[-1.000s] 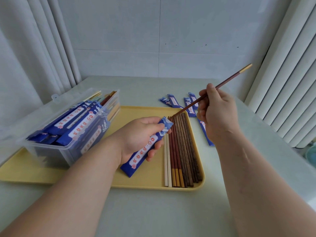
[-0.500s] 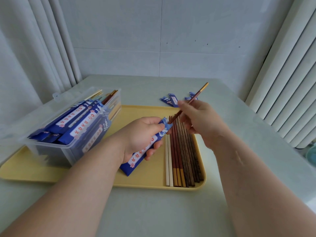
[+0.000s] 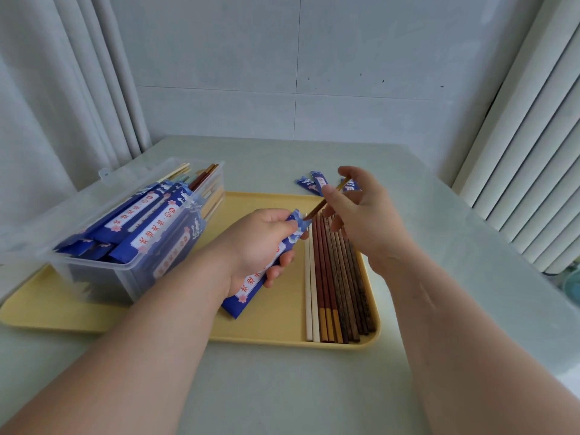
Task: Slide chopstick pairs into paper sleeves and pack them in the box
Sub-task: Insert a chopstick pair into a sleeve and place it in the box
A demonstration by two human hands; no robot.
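Sleeving step: left hand (image 3: pixel 260 246) grips blue paper sleeve (image 3: pixel 251 290), right hand (image 3: pixel 370 221) pinches red-brown chopstick (image 3: pixel 317 208), tip at sleeve mouth; next, push it fully home

— Left hand (image 3: pixel 259 246)?
— Curling round the sleeve (image 3: pixel 248 293), thumb pressing on top near the open end, fingers wrapping underneath, back of the hand facing up.
— And the left arm?
— Extending bare from the lower left, angling toward the middle, wrist lying straight.
— Right hand (image 3: pixel 368 221)?
— Pinching a chopstick (image 3: pixel 317 208) between thumb and forefinger, lower fingers hanging loosely spread, palm facing the left hand.
— Right arm?
— Extending bare from the lower right, wrist bending slightly inward.
— Touching each other?
— Sitting near, fingertips staying apart, right hand hovering a little farther out than the left.
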